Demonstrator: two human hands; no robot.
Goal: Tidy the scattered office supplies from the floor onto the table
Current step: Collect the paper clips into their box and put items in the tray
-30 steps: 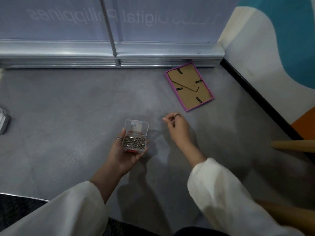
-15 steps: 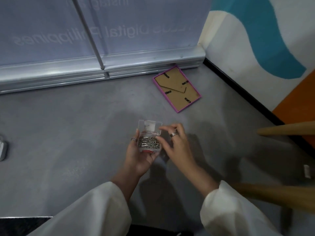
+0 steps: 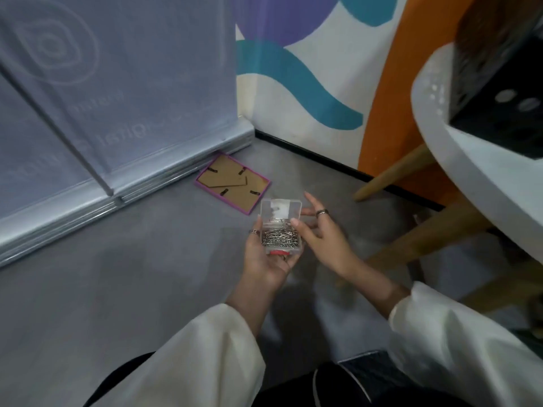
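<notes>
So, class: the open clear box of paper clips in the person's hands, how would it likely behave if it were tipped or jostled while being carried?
The paper clip box probably spills easily: its lid stands open and the clips lie loose in a heap. It looks stiff, hard plastic, so it should keep its shape in the left hand. It is likely light, since it rests on one palm while the right hand only touches its edge.

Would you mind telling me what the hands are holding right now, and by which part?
The left hand cradles the open paper clip box from underneath; the right hand touches its right edge.
</notes>
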